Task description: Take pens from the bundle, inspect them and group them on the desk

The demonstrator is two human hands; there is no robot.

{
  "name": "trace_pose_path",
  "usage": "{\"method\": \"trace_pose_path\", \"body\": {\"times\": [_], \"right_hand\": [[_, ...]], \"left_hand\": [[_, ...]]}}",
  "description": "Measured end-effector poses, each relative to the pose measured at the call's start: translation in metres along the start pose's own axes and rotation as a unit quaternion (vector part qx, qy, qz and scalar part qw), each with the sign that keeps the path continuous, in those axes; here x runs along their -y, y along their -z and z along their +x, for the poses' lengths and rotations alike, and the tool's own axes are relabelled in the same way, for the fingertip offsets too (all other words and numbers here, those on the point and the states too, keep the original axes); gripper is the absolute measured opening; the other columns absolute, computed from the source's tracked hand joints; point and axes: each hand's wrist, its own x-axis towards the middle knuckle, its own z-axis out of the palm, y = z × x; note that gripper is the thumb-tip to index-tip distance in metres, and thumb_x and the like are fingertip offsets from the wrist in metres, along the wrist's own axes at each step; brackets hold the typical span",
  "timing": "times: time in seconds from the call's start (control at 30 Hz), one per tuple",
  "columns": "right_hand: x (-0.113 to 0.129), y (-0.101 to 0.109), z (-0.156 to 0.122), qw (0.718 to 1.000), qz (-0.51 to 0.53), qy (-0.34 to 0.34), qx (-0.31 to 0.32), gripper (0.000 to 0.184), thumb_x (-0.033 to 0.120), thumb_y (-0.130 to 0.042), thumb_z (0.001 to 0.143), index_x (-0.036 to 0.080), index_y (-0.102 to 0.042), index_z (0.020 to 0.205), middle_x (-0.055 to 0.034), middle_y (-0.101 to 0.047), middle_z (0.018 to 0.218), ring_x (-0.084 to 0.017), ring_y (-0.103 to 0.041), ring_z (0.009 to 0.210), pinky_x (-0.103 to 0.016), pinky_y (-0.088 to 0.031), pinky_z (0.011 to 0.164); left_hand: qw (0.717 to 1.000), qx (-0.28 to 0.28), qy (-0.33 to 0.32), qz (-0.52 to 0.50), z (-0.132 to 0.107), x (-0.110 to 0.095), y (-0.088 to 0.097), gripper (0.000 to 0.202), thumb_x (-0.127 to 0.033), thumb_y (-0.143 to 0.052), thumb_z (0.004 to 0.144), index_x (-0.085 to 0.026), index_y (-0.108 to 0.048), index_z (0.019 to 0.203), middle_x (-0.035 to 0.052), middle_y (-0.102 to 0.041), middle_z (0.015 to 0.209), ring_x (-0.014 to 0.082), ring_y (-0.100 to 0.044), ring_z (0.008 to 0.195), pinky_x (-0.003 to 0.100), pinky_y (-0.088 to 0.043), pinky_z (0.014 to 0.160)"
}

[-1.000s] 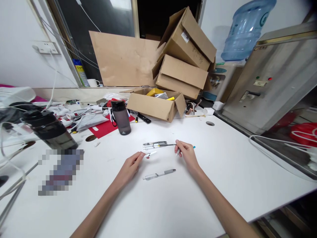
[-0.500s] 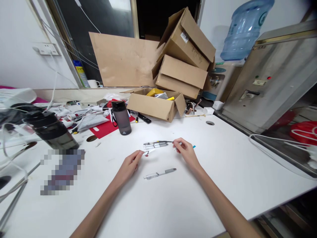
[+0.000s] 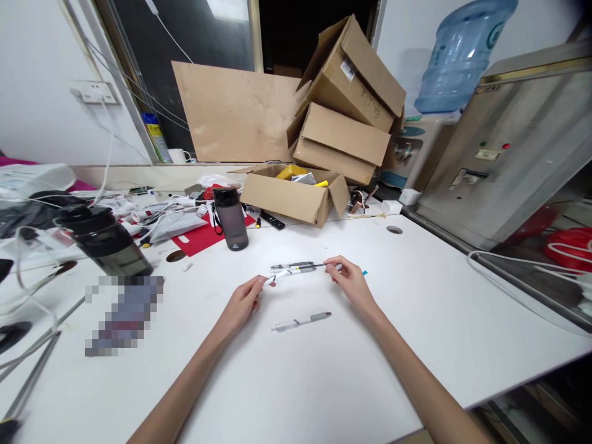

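Observation:
My left hand [image 3: 245,299] is closed in a pinch on a white pen barrel [image 3: 279,275] that points to the right. Opposite it, my right hand [image 3: 350,282] pinches a thin dark pen refill [image 3: 320,265] by its right end. The refill's left end lies at the open end of the barrel; how far it is inside I cannot tell. A small whitish piece [image 3: 339,267] also shows between the right fingers. Behind the barrel lie other pens [image 3: 277,267], partly covered. Closer to me, a clear and grey pen [image 3: 301,322] rests on the white table [image 3: 296,382].
A dark bottle [image 3: 232,222] and an open cardboard box [image 3: 287,200] stand at the back. To the left are a second bottle [image 3: 106,240], a blurred-out item [image 3: 127,314] and tangled cables. A metal water boiler [image 3: 504,135] borders the right. A small blue thing [image 3: 365,273] shows beyond my right hand.
The barrel and the refill have come together: the refill's left end now meets the barrel's open end, where a gap showed before. The view has shifted slightly.

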Motion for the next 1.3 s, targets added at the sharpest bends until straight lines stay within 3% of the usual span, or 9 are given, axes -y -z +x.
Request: {"method": "trace_pose_path", "body": {"times": [0.4, 0.83, 1.3], "right_hand": [[-0.004, 0.000, -0.001, 0.999, -0.034, 0.005, 0.012, 0.023, 0.041, -0.063, 0.088, 0.021, -0.072, 0.095, -0.0032, -0.069, 0.085, -0.016, -0.055, 0.068, -0.027, -0.043, 0.063], [0.003, -0.014, -0.014, 0.990, -0.077, 0.015, 0.115, 0.019, 0.037, -0.060, 0.091, 0.023, -0.072, 0.096, -0.0007, -0.067, 0.085, -0.017, -0.057, 0.076, -0.027, -0.041, 0.065], [0.010, -0.015, -0.018, 0.987, -0.063, -0.010, 0.149, 0.022, 0.036, -0.056, 0.095, 0.021, -0.065, 0.083, 0.0005, -0.066, 0.082, -0.015, -0.055, 0.074, -0.026, -0.039, 0.066]], "left_hand": [[1.000, 0.013, 0.004, 0.004, -0.001, 0.000, -0.001, 0.055, -0.065, -0.041, 0.095, -0.019, -0.069, 0.108, -0.0057, -0.026, 0.068, 0.0121, -0.030, 0.056, 0.022, -0.028, 0.051], [0.995, 0.046, -0.009, 0.083, -0.007, -0.011, -0.009, 0.053, -0.063, -0.039, 0.097, -0.020, -0.069, 0.104, -0.0058, -0.035, 0.064, 0.0127, -0.036, 0.057, 0.023, -0.028, 0.055], [0.995, 0.060, -0.010, 0.084, -0.006, -0.007, -0.011, 0.051, -0.061, -0.039, 0.098, -0.019, -0.068, 0.103, -0.0054, -0.037, 0.064, 0.0132, -0.035, 0.056, 0.024, -0.028, 0.053]]}}
